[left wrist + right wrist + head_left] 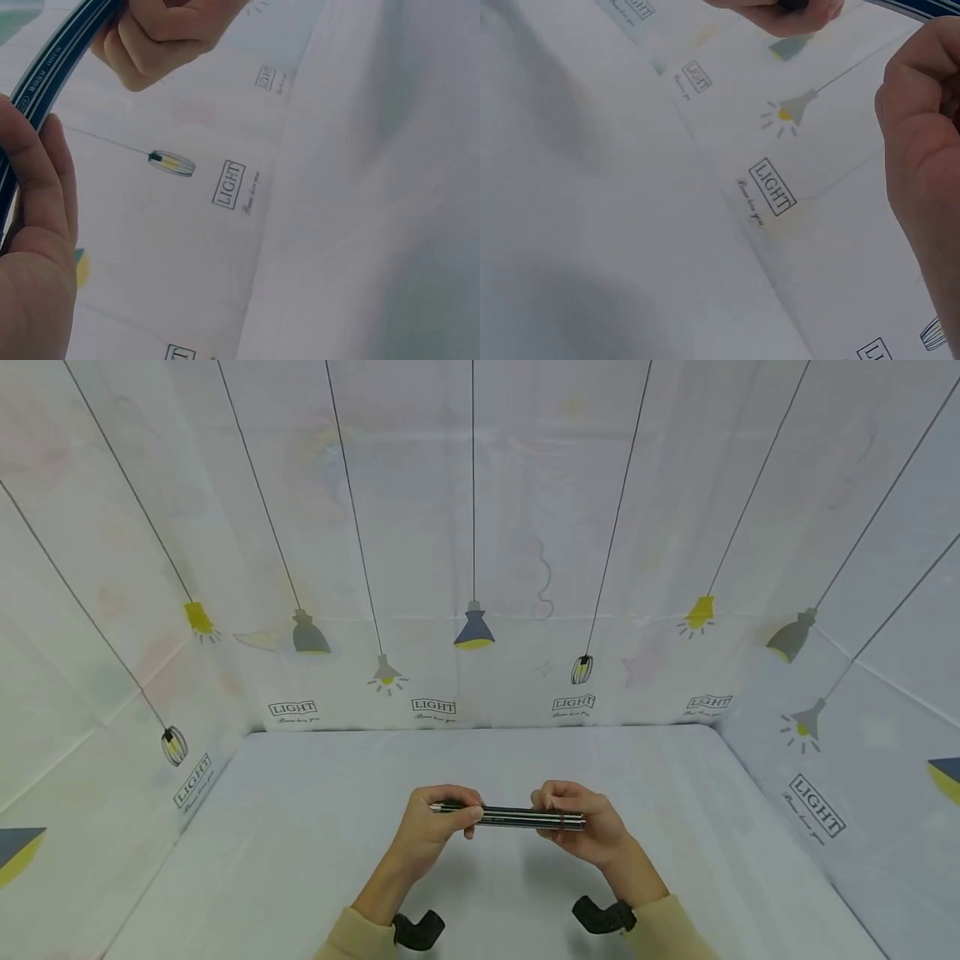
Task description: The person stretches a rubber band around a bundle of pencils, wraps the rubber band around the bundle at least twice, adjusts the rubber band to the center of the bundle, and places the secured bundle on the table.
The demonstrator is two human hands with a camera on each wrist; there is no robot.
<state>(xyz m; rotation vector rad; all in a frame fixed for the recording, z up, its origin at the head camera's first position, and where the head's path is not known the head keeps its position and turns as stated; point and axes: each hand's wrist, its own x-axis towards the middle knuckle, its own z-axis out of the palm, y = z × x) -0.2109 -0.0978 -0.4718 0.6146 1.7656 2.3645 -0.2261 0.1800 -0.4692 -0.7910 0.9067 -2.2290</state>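
A bundle of dark, white-striped pencils (517,817) lies level between the two hands, above the table. The left hand (435,822) grips the left end, thumb in front, with pale tips showing beside it. Around the other end, the right hand (588,818) holds the bundle with curled fingers. A thin reddish band (562,821) circles the pencils near their right end. Small print runs along the pencils (56,64) in the left wrist view. In the right wrist view the right hand (930,142) hides most of the bundle.
A white cloth covers the table (300,827). White curtains (420,527) printed with hanging lamps and "LIGHT" labels stand behind and at both sides. Black wrist mounts (603,916) sit at both sleeves, below the hands.
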